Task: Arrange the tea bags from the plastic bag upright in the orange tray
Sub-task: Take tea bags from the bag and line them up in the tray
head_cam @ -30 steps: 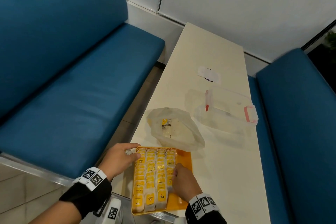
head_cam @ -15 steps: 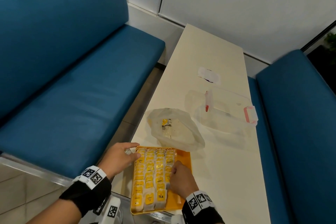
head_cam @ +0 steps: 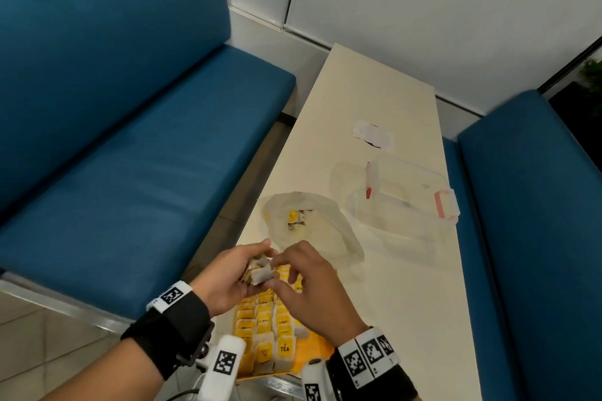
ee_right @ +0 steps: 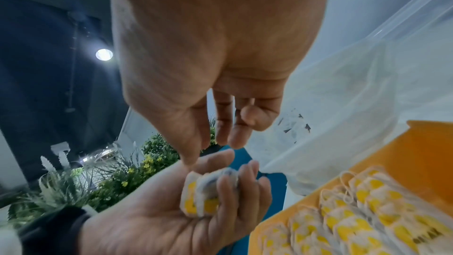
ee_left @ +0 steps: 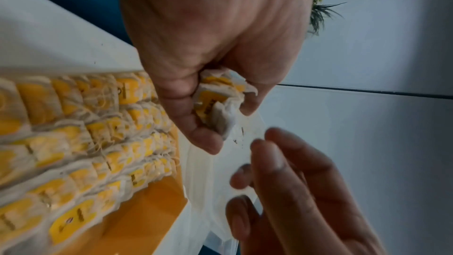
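Observation:
Over the far end of the orange tray (head_cam: 317, 348), my left hand (head_cam: 254, 262) grips a small bundle of tea bags (head_cam: 260, 273) between thumb and curled fingers. The bundle (ee_left: 215, 100) shows white paper and yellow tags in the left wrist view. My right hand (head_cam: 286, 270) hovers just right of it with relaxed, spread fingers (ee_right: 220, 135) holding nothing; its thumb tip nears my left thumb. Rows of upright tea bags (head_cam: 260, 325) fill the tray's left part, leaving its right strip (ee_left: 147, 210) bare. The plastic bag (head_cam: 325, 231) lies just beyond the tray with a few bags inside.
A clear lidded container (head_cam: 407, 205) with pink latches sits to the right of the plastic bag on the white table (head_cam: 374, 91). A white paper scrap (head_cam: 373, 133) lies farther back. Blue benches (head_cam: 130, 156) flank the table on both sides.
Both hands rose off the tray. My left hand left the tray's left edge and now holds the bundle up; my right hand left the rows and came up beside it.

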